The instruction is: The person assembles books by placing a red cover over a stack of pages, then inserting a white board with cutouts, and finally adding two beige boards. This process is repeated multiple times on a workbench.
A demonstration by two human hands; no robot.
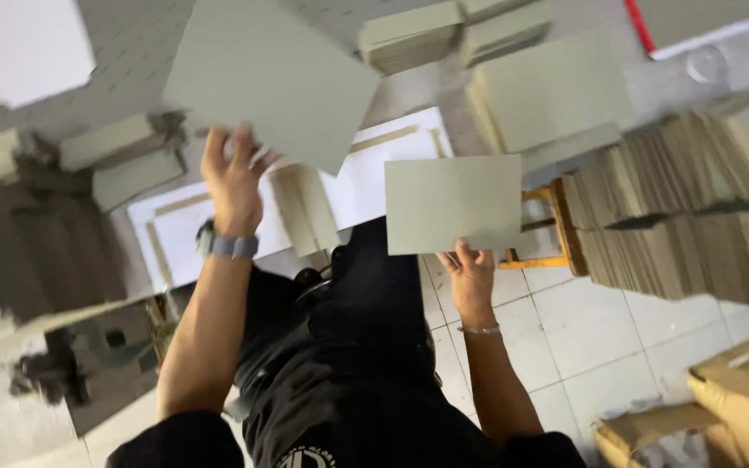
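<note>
Board stacks right of sheets

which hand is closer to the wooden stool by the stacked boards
Right. The right hand holds a grey board just left of the wooden stool; the left hand is far across, lifting another grey board.

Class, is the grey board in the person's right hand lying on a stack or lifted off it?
Lifted: the right hand grips the grey board by its lower edge.

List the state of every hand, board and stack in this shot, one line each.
left hand: raised, gripping the large grey board
large grey board: held up, tilted
right hand: holding the small grey board by its lower edge
small grey board: held flat, facing the camera
board stack: piled, untouched
cardboard box: open, on the tiled floor
</note>
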